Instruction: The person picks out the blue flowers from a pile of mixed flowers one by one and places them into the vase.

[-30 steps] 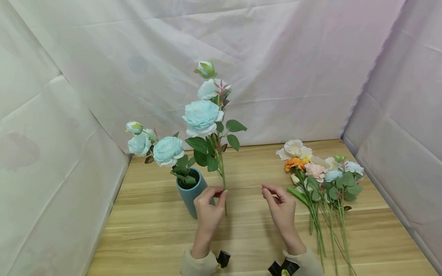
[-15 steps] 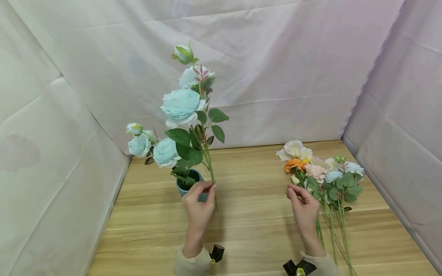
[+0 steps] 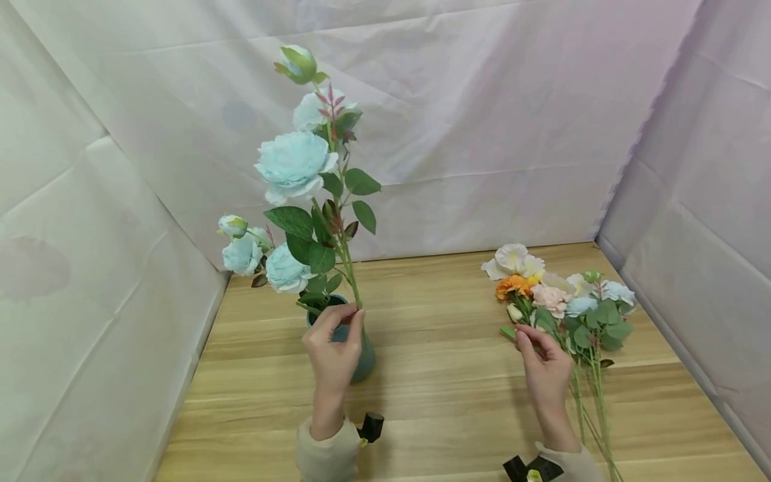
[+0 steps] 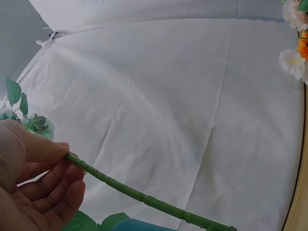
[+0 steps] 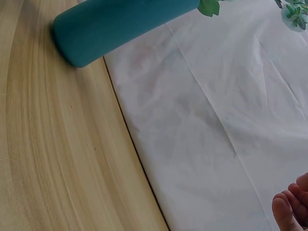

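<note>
In the head view my left hand [image 3: 332, 351] pinches the green stem of a tall artificial flower spray with pale blue blooms [image 3: 295, 164], a bud and leaves. It stands upright in front of the blue vase [image 3: 365, 358]. The left wrist view shows the bare stem [image 4: 139, 196] running down from thumb and fingertips, its lower end near the vase's blue edge. A second pale blue spray [image 3: 288, 268] stands in the vase, leaning left. My right hand [image 3: 548, 375] hovers by the pile of flowers, fingers loosely bent; the right wrist view shows nothing between its fingertips [image 5: 283, 211].
Artificial flowers lie at the right of the wooden table [image 3: 434, 402]: white [image 3: 514, 261], orange [image 3: 515, 286], pink [image 3: 551, 300] and light blue [image 3: 581, 307], with long stems toward the front. White cloth [image 3: 458, 134] walls the back and both sides.
My left hand has moved left and slightly up with the blue spray, from the vase's right side to in front of it. My right hand has moved right to the flower pile.
</note>
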A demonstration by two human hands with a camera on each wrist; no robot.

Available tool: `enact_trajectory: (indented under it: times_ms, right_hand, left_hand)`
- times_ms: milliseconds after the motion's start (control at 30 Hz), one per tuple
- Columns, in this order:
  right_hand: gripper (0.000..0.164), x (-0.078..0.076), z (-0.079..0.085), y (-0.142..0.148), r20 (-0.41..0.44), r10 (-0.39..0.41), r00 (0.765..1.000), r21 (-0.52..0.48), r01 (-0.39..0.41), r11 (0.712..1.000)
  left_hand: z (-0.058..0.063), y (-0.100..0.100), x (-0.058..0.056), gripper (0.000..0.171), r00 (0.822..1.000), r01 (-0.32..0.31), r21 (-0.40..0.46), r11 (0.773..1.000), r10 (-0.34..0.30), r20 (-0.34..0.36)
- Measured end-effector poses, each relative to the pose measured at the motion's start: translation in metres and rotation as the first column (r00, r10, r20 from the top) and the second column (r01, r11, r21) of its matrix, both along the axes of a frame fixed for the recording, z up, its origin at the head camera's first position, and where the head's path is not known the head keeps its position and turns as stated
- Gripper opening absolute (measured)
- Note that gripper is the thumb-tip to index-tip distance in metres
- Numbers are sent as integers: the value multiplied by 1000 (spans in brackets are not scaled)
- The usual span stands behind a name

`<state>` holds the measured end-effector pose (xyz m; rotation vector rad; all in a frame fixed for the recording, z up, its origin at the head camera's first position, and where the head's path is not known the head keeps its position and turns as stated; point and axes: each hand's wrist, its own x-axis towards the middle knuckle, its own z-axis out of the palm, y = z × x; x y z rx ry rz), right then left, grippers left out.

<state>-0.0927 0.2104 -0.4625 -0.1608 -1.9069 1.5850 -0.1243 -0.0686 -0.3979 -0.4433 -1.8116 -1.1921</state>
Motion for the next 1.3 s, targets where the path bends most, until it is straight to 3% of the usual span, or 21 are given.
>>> enact_trajectory:
  times_ms: [167,300,600,1300]
  right_hand:
    - [14,1,-1,1,-4,1,1000,-4,-1,1000]
    - [13,1,-1,1,-12,-2,1000,-2,2,1000]
    - [13,1,-2,2,-11,5,1000,-13,-5,1000]
    - [14,2,-6,1,26,-17,1000,-42,18,999]
  left_hand:
    - [6,-4,-2,1,1000,1,22,1000,-1,-12]
    - [10,-7,-2,11,1000,-1,39,999,0,4]
    - [26,-11,-2,4,998,-30,83,996,25,56]
    - [49,-20,-8,8,998,-39,141,989,47,-51]
